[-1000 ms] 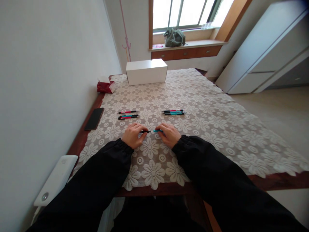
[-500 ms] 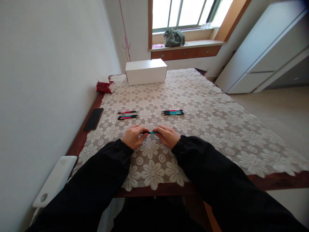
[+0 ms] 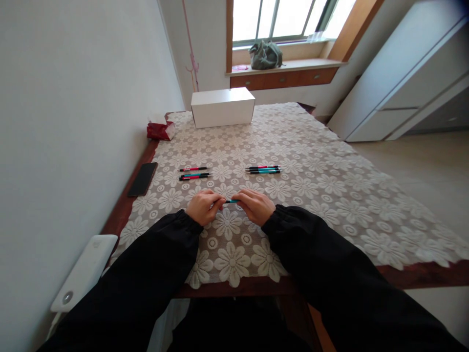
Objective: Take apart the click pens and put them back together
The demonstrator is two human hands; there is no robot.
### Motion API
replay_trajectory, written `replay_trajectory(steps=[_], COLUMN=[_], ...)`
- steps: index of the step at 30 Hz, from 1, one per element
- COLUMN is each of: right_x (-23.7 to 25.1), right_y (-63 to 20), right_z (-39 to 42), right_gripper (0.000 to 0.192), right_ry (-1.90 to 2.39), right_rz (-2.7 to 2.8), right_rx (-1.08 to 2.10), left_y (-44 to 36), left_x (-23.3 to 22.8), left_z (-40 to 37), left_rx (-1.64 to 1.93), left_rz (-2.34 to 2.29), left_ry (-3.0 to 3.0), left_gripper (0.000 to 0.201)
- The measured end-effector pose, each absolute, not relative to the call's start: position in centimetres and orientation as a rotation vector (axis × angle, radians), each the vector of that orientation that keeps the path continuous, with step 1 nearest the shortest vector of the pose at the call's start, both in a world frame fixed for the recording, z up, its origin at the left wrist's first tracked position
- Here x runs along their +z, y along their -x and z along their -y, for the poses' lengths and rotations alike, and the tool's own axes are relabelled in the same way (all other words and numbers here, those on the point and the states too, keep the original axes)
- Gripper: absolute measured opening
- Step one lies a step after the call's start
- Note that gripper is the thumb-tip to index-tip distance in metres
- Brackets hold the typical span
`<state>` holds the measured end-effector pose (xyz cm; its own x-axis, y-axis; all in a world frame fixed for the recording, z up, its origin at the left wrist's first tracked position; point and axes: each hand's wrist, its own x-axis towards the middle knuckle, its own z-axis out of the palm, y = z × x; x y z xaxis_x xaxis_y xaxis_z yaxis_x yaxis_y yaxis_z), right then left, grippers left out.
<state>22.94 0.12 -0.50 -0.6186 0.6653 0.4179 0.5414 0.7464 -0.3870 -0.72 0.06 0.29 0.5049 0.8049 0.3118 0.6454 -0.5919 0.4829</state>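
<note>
A teal and black pen (image 3: 230, 201) lies level between my two hands, just above the tablecloth. My left hand (image 3: 205, 207) pinches its black end between thumb and fingers. On its teal part, my right hand (image 3: 255, 207) is closed, hiding that end. Beyond my left hand lie a red and black pen (image 3: 193, 169), and closer in, a teal pen (image 3: 195, 175) beside another red pen (image 3: 193, 178). Past my right hand, several red and teal pens (image 3: 263, 169) lie side by side.
A lace tablecloth (image 3: 311, 146) covers the table. At the far end stands a white box (image 3: 223, 108). Along the left edge are a dark phone (image 3: 142, 179) and a red tissue packet (image 3: 160, 130). A white power strip or charger (image 3: 85, 273) sits at the near left by the wall.
My left fingers have closed further over the pen's black end, so less of it shows. Both hands stay in nearly the same place, and the other pens lie unmoved.
</note>
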Motion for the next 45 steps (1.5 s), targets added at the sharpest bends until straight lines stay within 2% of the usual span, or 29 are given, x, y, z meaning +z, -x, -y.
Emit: replay_trajectory(steps=[3,7,13,17,26,29,37,40,43,45], right_x=[-0.64,-0.77,-0.56,-0.74,-0.58,-0.45,-0.61,-0.68,-0.59,-0.51], right_y=[-22.97,-22.96,-22.72,-22.76,-22.73,-22.7,-22.76,-22.77,-22.75,-22.76], right_z=[-0.04,-0.04,0.15,0.13,0.21,0.24,0.2,0.16,0.19,0.22], right_gripper=[0.025,0.024,0.018,0.012,0.023,0.014,0.017,0.013,0.016,0.019], right_ry=[0.96,1.012,0.993,1.048,1.148,1.162,1.16,1.135,1.119,1.128], right_rz=[2.398,2.395,2.38,2.396,2.412,2.441,2.413,2.394,2.382,2.394], right_rx=[0.312,0.326,0.381,0.41,0.404,0.378,0.362,0.344,0.317,0.297], left_y=[0.75,0.65,0.6,0.77,0.67,0.7,0.63,0.72,0.82,0.85], left_x=[0.18,0.33,0.4,0.06,0.18,0.13,-0.03,0.03,0.0,-0.01], left_z=[-0.16,-0.08,0.06,-0.19,-0.06,-0.1,-0.11,-0.2,-0.32,-0.34], left_rx=[0.82,0.844,0.74,0.782,0.856,0.853,0.914,0.875,0.796,0.799], left_rz=[-1.147,-1.127,-1.233,-1.141,-1.09,-1.072,-1.068,-1.144,-1.18,-1.167], left_ry=[-2.448,-2.441,-2.451,-2.441,-2.431,-2.435,-2.411,-2.422,-2.463,-2.473], left_gripper=[0.017,0.017,0.029,0.019,0.016,0.016,0.017,0.021,0.027,0.024])
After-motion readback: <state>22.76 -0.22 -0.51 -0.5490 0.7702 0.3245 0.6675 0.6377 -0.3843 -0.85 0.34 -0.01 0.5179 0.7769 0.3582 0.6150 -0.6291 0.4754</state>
